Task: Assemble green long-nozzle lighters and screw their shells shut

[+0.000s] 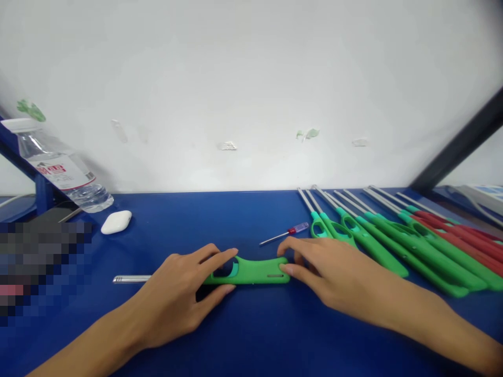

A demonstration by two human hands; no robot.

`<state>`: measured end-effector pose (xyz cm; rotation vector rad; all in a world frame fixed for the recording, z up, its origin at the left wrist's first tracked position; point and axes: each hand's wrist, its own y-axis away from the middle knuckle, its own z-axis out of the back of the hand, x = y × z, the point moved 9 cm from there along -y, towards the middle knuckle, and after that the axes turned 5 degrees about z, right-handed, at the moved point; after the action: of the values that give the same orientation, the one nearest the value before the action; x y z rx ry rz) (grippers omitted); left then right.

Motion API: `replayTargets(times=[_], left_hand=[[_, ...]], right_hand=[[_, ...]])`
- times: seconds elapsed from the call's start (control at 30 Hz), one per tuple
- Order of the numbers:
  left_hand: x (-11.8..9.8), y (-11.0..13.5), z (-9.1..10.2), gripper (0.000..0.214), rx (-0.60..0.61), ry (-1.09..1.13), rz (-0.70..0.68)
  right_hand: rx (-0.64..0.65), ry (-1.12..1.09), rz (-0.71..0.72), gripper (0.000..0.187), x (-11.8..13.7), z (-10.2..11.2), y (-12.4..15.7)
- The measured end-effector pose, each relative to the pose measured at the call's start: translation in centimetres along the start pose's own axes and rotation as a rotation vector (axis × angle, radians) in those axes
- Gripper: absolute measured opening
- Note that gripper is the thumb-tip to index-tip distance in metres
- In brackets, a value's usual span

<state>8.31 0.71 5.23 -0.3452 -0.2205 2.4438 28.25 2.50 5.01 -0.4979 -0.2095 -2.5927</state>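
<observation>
A green long-nosed lighter (pixel 255 271) lies flat on the blue table (pixel 251 335), its metal tube (pixel 131 279) pointing left. My left hand (pixel 184 293) rests over the trigger end, fingers wrapped loosely around the handle. My right hand (pixel 326 275) pinches the butt end of the handle between thumb and fingers. Both hands hold the same lighter down on the table.
A row of several green and red lighters (pixel 412 235) lies at the right. A small red-handled screwdriver (pixel 285 234) sits just behind my right hand. A white earbud case (pixel 116 222) and a tilted water bottle (pixel 58 170) are at the left. The white wall stands close behind.
</observation>
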Motion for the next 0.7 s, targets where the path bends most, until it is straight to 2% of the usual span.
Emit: replayTargets(times=[0.17, 0.43, 0.7], left_hand=[[-0.1, 0.1, -0.1, 0.046, 0.017, 0.007, 0.029], [-0.3, 0.2, 0.1, 0.044, 0.018, -0.019, 0.031], [-0.1, 0.2, -0.2, 0.044, 0.037, 0.008, 0.030]], right_hand=[[0.073, -0.128, 0.031, 0.020, 0.0, -0.3, -0.2], [0.265, -0.412, 0.010, 0.019, -0.7, -1.1, -0.4], [0.254, -0.451, -0.005, 0.018, -0.8, -1.3, -0.2]])
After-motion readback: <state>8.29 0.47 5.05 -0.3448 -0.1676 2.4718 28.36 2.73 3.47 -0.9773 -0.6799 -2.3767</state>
